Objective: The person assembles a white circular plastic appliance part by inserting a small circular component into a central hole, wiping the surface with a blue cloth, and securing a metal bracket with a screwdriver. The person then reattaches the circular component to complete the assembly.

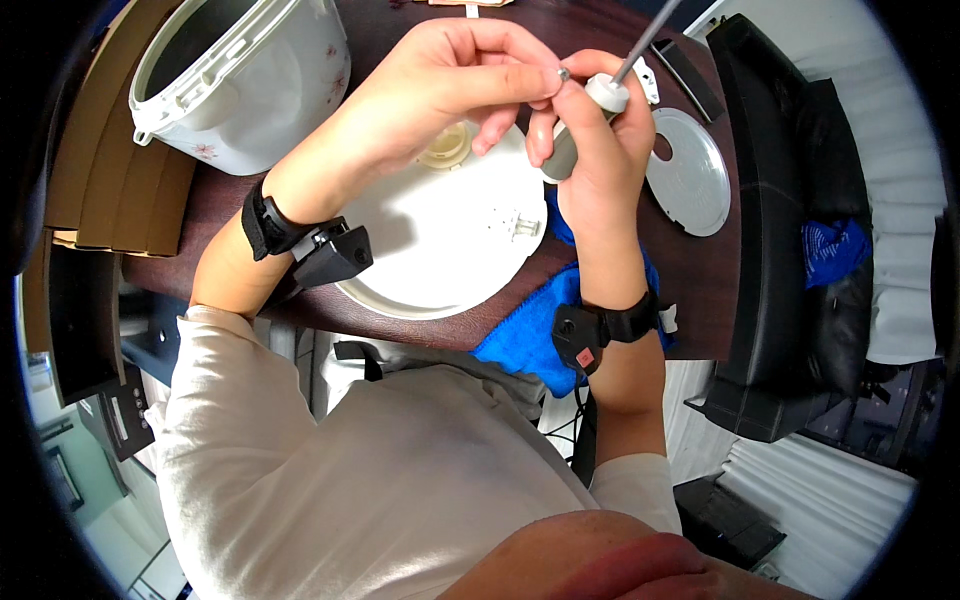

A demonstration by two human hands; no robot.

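Two hands: both are raised together above the dark wooden table [700, 300], seen in the one head view.
Right hand [600, 150]: wrapped firmly round the grey-and-white handle of a screwdriver [585, 120], whose metal shaft runs up and away toward the top edge.
Left hand [440, 80]: thumb and forefinger pinched on a tiny metal screw [564, 73], held just beside the top of the screwdriver handle; the other fingers are curled loosely.
Screw, handling: very small, hard and smooth, so I judge it easy to drop; a fingertip pinch on its head seems the only grip it allows.
Screwdriver, handling: stiff and light by the look of it; the thick handle is the natural place to hold it, as it is held now.
White round lid [440, 250]: lies flat on the table directly under the hands, with a small cream-coloured cap near its far edge; it looks like rigid plastic that could scratch.
Rice cooker body [250, 90]: stands at the far left of the table, tilted in the fisheye; its opening looks dark and I cannot see anything inside.
Grey metal disc [690, 175]: lies flat on the right side of the table, apart from the lid.
Blue cloth [530, 335]: soft, bunched at the near table edge, partly under the right wrist.
Wrists: each carries a black strapped device.
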